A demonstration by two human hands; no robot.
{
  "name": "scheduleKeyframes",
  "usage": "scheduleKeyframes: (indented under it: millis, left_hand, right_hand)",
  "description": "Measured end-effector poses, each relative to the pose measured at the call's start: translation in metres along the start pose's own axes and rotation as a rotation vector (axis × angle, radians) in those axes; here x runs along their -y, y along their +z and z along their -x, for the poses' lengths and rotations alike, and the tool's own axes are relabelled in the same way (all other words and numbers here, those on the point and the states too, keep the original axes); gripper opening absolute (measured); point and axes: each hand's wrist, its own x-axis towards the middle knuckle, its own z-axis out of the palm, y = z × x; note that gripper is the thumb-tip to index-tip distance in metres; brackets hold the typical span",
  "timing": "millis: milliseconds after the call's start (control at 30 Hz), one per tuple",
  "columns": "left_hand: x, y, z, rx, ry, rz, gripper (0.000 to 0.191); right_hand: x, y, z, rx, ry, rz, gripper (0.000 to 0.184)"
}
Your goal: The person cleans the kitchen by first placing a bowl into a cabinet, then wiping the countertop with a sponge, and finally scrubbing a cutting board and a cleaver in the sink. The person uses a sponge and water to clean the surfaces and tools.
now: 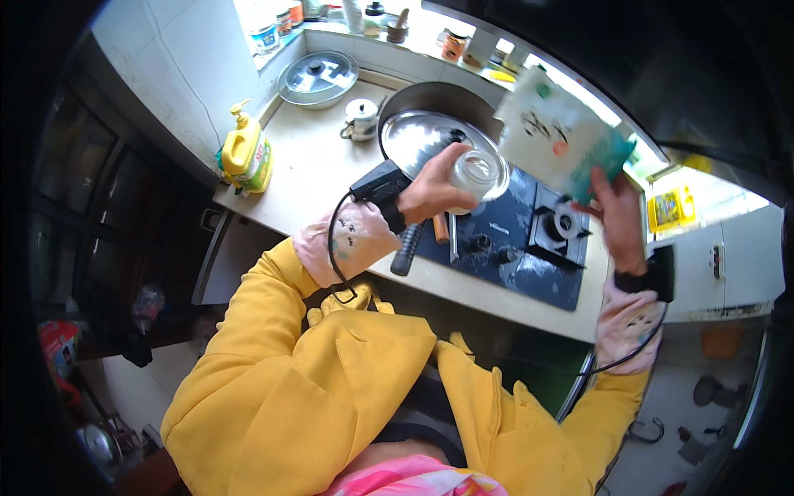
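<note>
My left hand [431, 189] is wrapped around a clear glass jar [481, 170] with its mouth facing up toward me. The jar is above the edge of a shiny metal lid [412, 139], which lies in a large deep pan [434, 93]. Farther right, my right hand [620, 214] grips the lower corner of a white and green plastic packet [552, 139] that bears writing. The packet is raised over the back of the black gas cooktop [527, 279]. Whatever is inside the jar and packet is hard to make out.
A burner [561, 226] lies below my right hand. The pan's black handle [406, 251] juts over the counter's front edge. To the left are a small lidded pot [361, 118], a glass-lidded pan [317, 77] and a yellow pump bottle [248, 155]. Jars [454, 44] line the windowsill.
</note>
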Motion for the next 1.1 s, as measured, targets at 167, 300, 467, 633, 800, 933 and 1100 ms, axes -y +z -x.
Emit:
scheduleKeyframes:
  millis: [167, 300, 467, 633, 800, 933, 1100]
  left_hand:
    - [0.02, -0.121, -0.038, -0.155, -0.032, 0.237, 0.076]
    - [0.039, -0.268, -0.102, -0.506, -0.077, -0.176, 0.068]
    - [0.063, -0.434, -0.191, -0.778, -0.014, -0.748, 0.068]
    - [0.098, -0.536, -0.269, -1.135, -0.089, -0.653, 0.086]
    - [0.145, -0.603, -0.326, -1.226, -0.147, -0.847, 0.089]
    - [0.179, -0.652, -0.359, -1.218, -0.074, -0.803, 0.084]
    - [0.197, -0.718, -0.385, -0.953, -0.12, -1.021, 0.071]
  right_hand:
    - [-0.102, 0.023, 0.018, -0.083, 0.271, -0.848, 0.036]
    - [-0.176, 0.03, 0.054, -0.289, 0.395, -1.145, 0.035]
    - [-0.227, 0.026, 0.136, -0.719, 0.403, -1.181, 0.036]
    - [-0.202, 0.024, 0.223, -0.945, 0.225, -1.619, 0.036]
    - [-0.154, 0.031, 0.247, -1.126, 0.264, -1.622, 0.024]
    - [-0.155, 0.039, 0.243, -1.442, 0.204, -1.236, 0.033]
    - [-0.179, 0.041, 0.243, -1.483, 0.305, -0.971, 0.04]
